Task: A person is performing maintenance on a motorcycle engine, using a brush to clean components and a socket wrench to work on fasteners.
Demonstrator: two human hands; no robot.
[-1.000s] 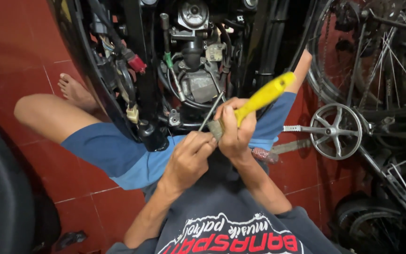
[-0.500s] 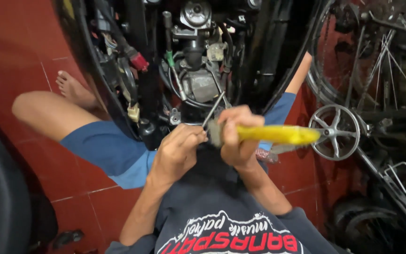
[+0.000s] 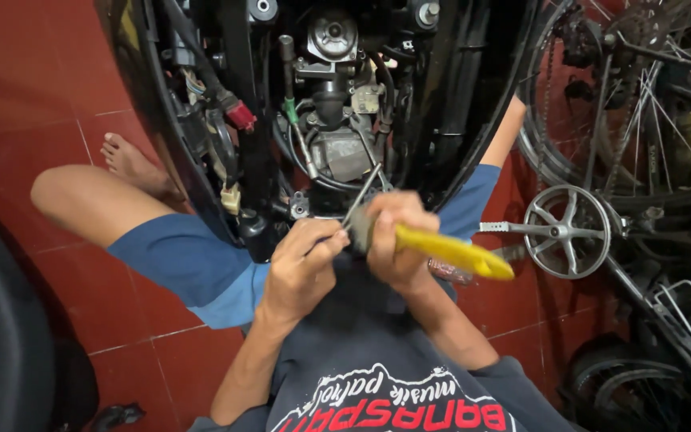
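On the red tile floor (image 3: 33,72), a person sits with legs spread around the open underside of a black motorbike (image 3: 441,96), engine parts and hoses exposed just beyond the hands.

Right hand (image 3: 389,240): fingers closed in a fist around the yellow-handled pliers (image 3: 449,250). The handles stick out to the right and slightly toward the near side; the grey head points left and far, toward the engine. Long axis runs roughly left-to-right, tilted a little down at the handle end.

Left hand (image 3: 301,264): fingertips pressed together, pinching something small right at the pliers' head. What it is, I cannot tell. It is hidden between the two hands.

A thin grey cable (image 3: 361,196) rises from the meeting point of the hands, slanting up and right into the engine bay. So the cable's end lies on the far side of both hands, touching or very close to the pliers' head. Both hands are about equally near it.

Right of the person: a bicycle crank and sprocket (image 3: 567,230), with spoked wheels (image 3: 649,104) beyond.
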